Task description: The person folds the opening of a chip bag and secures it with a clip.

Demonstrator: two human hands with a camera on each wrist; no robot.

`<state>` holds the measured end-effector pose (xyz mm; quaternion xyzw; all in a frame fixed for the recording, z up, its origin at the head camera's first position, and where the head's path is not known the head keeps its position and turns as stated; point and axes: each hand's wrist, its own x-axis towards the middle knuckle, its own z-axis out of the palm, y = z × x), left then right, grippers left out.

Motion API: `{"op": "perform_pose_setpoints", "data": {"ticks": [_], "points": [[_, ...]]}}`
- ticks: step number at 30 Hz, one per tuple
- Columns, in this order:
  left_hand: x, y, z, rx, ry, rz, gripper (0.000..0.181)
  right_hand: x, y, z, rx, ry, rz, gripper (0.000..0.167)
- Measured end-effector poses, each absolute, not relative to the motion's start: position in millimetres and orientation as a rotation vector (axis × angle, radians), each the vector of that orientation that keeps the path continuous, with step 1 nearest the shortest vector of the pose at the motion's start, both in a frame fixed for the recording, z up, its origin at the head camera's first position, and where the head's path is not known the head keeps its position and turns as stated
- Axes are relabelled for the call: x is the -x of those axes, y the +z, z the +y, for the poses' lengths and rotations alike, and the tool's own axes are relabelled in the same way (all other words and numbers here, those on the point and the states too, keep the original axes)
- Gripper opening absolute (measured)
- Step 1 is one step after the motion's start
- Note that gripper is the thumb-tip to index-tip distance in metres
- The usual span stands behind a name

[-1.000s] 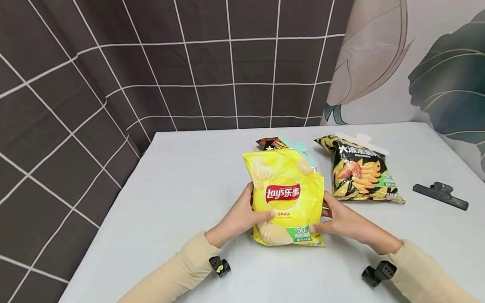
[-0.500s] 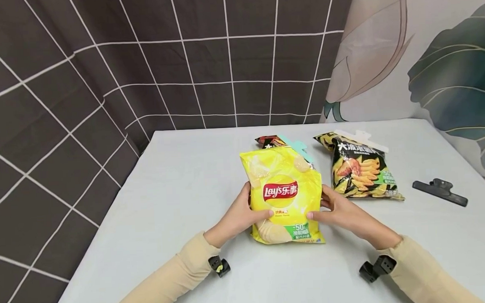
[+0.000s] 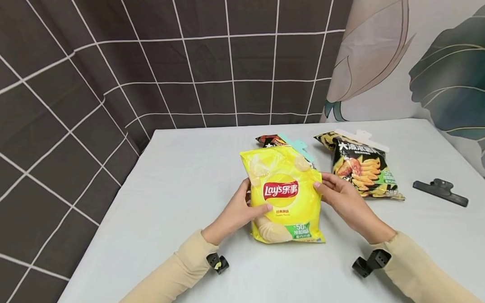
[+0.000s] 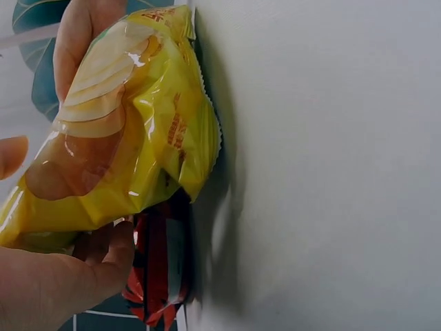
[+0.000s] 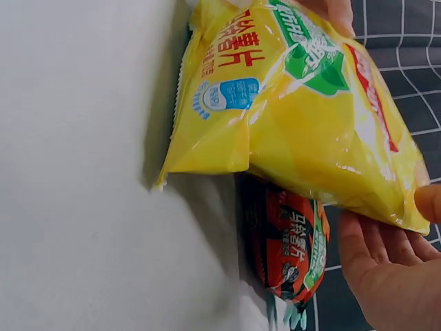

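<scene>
Between both hands a yellow Lay's potato chip bag [image 3: 283,217] is held tilted up, its bottom edge at the table. On its left side my left hand [image 3: 236,215] grips it, thumb across the front and fingers behind. Higher on the right edge, my right hand [image 3: 346,203] pinches it between thumb and fingers. The left wrist view shows the bag's lower end [image 4: 158,117] and my left fingers [image 4: 114,255] under its side. In the right wrist view my right hand [image 5: 393,276] holds the bag's edge, with a red and black chip bag [image 5: 289,241] beyond.
Partly hidden behind the yellow bag lies a dark chip bag [image 3: 271,141] with a teal clip [image 3: 299,146]. To the right is a black chip bag [image 3: 361,169] with a white clip [image 3: 364,139]. A black clip [image 3: 440,191] lies farther right on the white table [image 3: 179,181].
My right hand has slid up the bag's right edge, from near the lower front to about the logo's height. My left hand keeps its hold, and the bag has barely moved.
</scene>
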<state>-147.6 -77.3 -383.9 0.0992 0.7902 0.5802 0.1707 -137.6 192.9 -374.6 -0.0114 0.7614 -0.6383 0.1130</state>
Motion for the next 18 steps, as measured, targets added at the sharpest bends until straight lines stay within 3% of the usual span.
{"op": "perform_pose_setpoints", "data": {"ticks": [18], "points": [[191, -348, -91, -0.287, 1.891, 2.359, 0.073, 134, -370, 191, -0.040, -2.018, 2.146, 0.051]]}}
